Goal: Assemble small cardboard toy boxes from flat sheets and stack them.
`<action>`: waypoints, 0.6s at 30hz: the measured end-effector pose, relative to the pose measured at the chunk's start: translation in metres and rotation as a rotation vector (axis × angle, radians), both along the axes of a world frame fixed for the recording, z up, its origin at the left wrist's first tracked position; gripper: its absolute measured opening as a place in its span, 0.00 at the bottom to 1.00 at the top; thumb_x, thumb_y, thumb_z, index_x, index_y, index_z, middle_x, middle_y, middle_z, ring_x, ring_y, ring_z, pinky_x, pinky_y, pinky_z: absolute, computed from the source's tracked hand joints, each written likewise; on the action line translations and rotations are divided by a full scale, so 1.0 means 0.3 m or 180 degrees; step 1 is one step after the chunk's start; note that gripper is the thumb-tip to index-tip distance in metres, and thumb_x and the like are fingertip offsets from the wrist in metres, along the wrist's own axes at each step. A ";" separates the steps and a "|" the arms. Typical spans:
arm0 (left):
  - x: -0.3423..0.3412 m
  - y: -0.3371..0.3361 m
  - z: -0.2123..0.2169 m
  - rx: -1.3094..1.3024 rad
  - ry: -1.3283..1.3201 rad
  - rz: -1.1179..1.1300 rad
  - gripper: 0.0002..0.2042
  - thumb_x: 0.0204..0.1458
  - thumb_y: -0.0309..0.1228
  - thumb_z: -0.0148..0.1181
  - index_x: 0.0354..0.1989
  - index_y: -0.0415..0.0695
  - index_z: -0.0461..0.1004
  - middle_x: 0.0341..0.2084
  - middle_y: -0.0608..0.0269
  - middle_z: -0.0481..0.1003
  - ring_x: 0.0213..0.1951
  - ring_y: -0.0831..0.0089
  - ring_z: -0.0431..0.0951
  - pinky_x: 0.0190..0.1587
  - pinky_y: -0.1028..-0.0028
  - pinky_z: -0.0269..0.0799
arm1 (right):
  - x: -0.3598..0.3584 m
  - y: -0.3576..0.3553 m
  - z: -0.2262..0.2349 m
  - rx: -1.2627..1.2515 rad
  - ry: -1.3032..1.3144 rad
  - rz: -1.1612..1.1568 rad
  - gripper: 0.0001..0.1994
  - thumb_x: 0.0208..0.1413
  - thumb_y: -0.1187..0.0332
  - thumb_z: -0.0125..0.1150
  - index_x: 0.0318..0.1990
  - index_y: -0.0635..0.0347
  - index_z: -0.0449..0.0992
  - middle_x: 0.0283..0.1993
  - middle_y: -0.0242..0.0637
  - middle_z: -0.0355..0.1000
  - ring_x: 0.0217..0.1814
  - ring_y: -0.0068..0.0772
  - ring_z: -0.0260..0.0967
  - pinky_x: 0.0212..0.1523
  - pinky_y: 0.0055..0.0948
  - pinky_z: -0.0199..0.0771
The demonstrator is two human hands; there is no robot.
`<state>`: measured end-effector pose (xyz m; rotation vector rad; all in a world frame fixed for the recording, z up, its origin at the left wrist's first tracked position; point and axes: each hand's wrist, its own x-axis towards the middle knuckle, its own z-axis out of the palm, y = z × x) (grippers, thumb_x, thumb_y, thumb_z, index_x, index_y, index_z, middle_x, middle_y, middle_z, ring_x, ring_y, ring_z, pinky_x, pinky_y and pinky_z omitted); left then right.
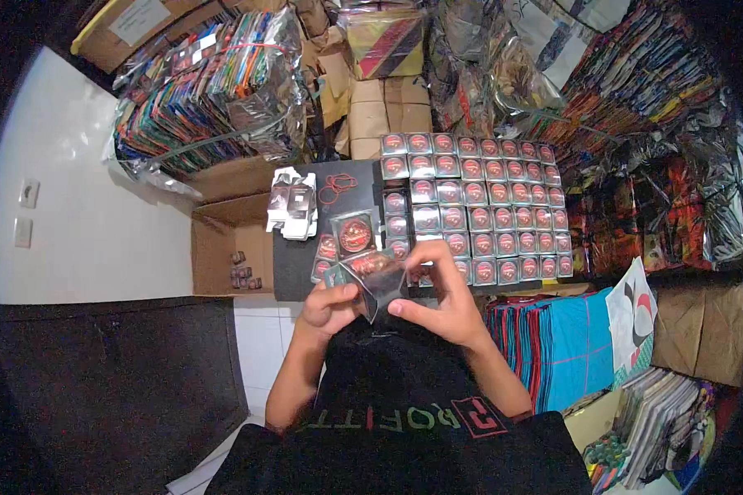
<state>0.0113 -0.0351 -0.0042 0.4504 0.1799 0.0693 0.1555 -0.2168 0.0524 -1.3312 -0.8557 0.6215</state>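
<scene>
Both hands on one clear plastic pack at the table's near edge.
Clear plastic pack (383, 288), with red-and-gold contents showing inside, is tilted up over the near edge of the table (293, 272). Left hand (328, 308): grip clamped on its left side, thumb on top. Right hand (450, 309): thumb and forefinger spread wide around its right edge, tips at the film; can't tell if that grip is clamped. Just beyond: one boxed red disc (355, 234). Grid of boxed discs (502, 218) fills the table out to its right edge. White-and-black cartons (292, 202) at the far left corner; red rubber bands (336, 188) beside them, toward the far edge. Past the far edge: film-wrapped bundles (215, 95).
</scene>
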 end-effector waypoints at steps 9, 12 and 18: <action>-0.005 -0.010 -0.001 0.0526 0.0284 -0.0123 0.36 0.53 0.31 0.64 0.70 0.32 0.60 0.65 0.42 0.68 0.66 0.49 0.70 0.70 0.51 0.62 | 0.018 -0.004 -0.069 -0.0020 0.1065 0.0548 0.31 0.48 0.77 0.74 0.62 0.62 0.70 0.61 0.35 0.65 0.65 0.31 0.65 0.68 0.34 0.62; 0.004 -0.014 0.022 0.0646 0.0178 -0.0111 0.34 0.55 0.30 0.64 0.70 0.32 0.60 0.66 0.43 0.68 0.67 0.50 0.70 0.70 0.52 0.62 | 0.021 -0.005 -0.046 0.0038 0.0939 0.0589 0.32 0.49 0.76 0.73 0.64 0.62 0.69 0.62 0.37 0.66 0.67 0.32 0.64 0.69 0.34 0.61; 0.031 -0.003 0.013 0.0798 0.0432 0.0038 0.25 0.60 0.26 0.62 0.66 0.34 0.66 0.58 0.53 0.75 0.59 0.65 0.77 0.62 0.64 0.70 | 0.005 0.017 -0.020 -0.0030 0.0972 0.0241 0.35 0.51 0.75 0.72 0.68 0.62 0.65 0.65 0.39 0.66 0.68 0.32 0.64 0.70 0.35 0.61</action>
